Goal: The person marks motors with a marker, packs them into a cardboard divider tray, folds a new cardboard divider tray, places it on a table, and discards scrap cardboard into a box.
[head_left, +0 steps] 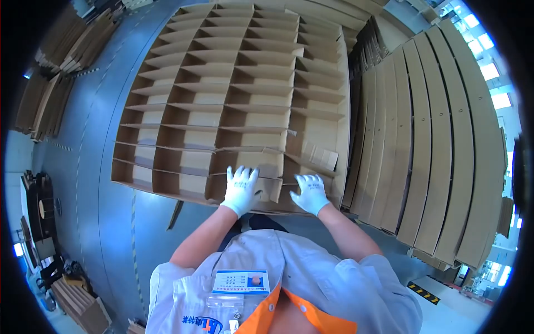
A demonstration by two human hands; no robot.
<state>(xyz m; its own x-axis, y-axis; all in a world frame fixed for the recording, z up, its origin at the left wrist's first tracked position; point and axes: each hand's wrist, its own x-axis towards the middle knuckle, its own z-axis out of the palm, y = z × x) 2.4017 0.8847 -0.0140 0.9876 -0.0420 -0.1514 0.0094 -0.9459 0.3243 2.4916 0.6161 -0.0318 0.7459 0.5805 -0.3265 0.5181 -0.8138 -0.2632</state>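
A large shallow cardboard box (343, 128) with a grid of cardboard dividers (192, 103) lies in front of me. My left hand (240, 191), in a white glove, is over the near edge, fingers spread and thumb apart, beside a short divider flap (272, 190). To its right, my right hand (310, 193), also gloved, has its fingers apart and slightly bent above the near right compartment. Neither hand visibly holds anything; contact under the palms is hidden. A slanted divider strip (309, 165) lies just beyond my right hand, near a loose cardboard piece (325, 156).
Long cardboard panels (431, 139) stand in a row close on the right. Stacked cardboard (83, 42) is at the far left, across the grey floor (114, 119) with its striped lines. More cardboard sheets (78, 306) stand at the lower left.
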